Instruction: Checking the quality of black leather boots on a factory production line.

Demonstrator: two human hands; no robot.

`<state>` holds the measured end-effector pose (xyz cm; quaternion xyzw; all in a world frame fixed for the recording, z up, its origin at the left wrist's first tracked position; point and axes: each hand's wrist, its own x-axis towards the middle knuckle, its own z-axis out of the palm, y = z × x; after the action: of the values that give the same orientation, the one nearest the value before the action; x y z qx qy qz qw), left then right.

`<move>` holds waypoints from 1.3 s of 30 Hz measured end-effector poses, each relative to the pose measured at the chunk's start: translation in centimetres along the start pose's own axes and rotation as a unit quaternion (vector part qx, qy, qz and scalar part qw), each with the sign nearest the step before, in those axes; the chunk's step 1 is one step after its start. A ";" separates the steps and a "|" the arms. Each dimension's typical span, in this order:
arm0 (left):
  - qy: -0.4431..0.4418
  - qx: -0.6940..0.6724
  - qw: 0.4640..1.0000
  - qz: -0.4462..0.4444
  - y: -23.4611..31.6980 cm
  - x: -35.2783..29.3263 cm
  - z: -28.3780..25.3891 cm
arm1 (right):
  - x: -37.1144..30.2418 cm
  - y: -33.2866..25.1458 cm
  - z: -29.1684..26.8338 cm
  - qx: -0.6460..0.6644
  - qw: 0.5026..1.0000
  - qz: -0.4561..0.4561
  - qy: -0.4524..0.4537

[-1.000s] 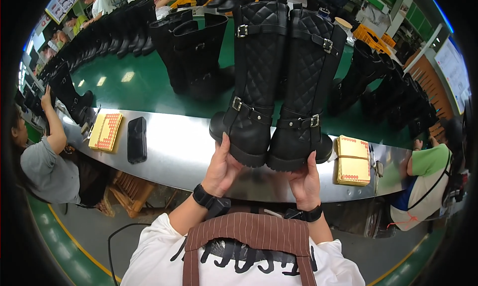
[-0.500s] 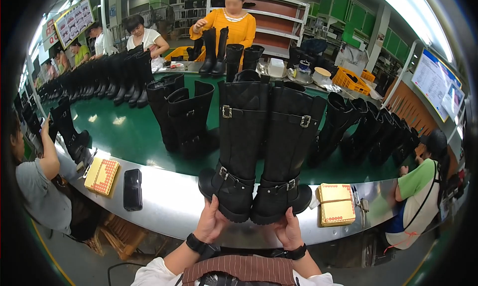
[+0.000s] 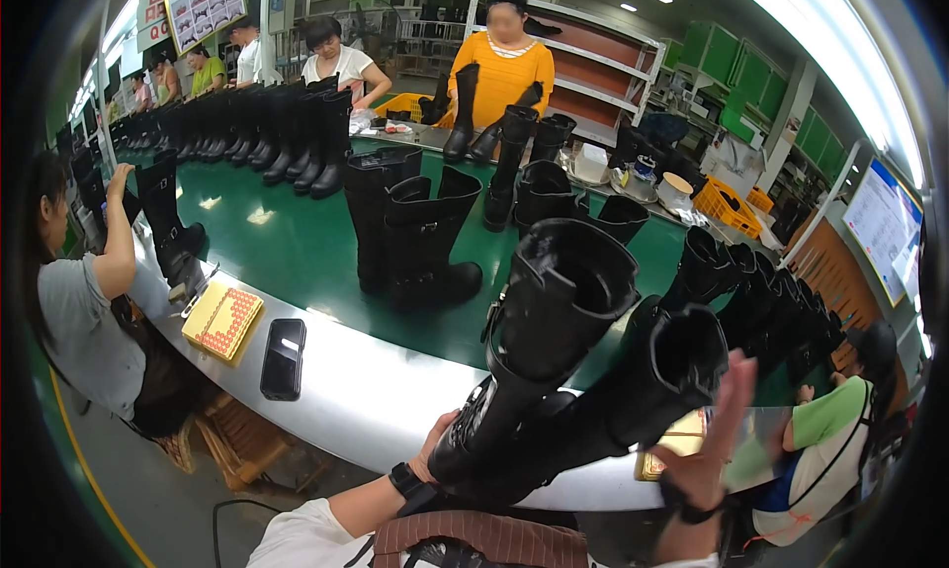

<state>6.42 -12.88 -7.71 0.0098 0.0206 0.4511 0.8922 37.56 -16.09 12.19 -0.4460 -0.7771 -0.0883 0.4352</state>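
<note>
Two tall black boots lean over the near metal edge in front of me, their open tops tipped away toward the right. My left hand (image 3: 440, 444) is closed around the foot of the left boot (image 3: 563, 306), with most of its fingers hidden behind it. The right boot (image 3: 633, 390) slants further right, its shaft lower. Just beside that shaft my right hand (image 3: 707, 444) is raised with fingers stretched and apart, slightly blurred, apparently holding nothing. Beyond them, another pair of black buckled boots (image 3: 425, 242) stands on the green surface (image 3: 297, 232).
On the metal edge (image 3: 395, 400) lie a dark phone (image 3: 283, 360) and a yellow card stack (image 3: 225, 321); another yellow stack (image 3: 677, 439) sits behind my right hand. Boots line both sides. Co-workers sit left (image 3: 84, 301) and right (image 3: 830, 459); a person in orange (image 3: 504, 69) stands opposite.
The boots have gone from upright to tilted rightward, showing their open tops. My right hand has left the right boot's foot and moved right. Opposite, the person in orange has lowered an arm.
</note>
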 end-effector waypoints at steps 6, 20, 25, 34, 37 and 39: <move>-0.007 0.001 0.994 -0.107 0.3 -0.3 -0.3 | 13.1 -4.9 -4.7 -0.021 0.937 -0.200 -0.285; -0.044 -0.067 0.948 -0.309 0.0 0.5 -0.2 | 14.5 -5.2 -2.4 0.147 0.856 -0.017 -0.496; -0.043 0.068 0.981 -0.176 1.1 0.6 2.5 | 10.2 -0.1 -6.4 0.041 0.971 0.002 -0.234; -0.011 0.376 0.924 0.072 3.3 -0.1 9.0 | 3.9 8.3 -10.6 -0.126 0.985 0.119 -0.017; 0.000 0.473 0.871 0.128 2.5 -0.6 10.3 | 4.4 8.0 -10.6 -0.006 0.984 0.180 -0.019; -0.006 0.502 0.852 0.149 2.1 -1.0 10.8 | 4.3 7.4 -10.6 0.011 0.983 0.182 -0.020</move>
<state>4.61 -12.37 3.20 0.4622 0.2377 0.5063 0.6881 48.70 -14.68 19.98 -0.5771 -0.6923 0.0097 0.4331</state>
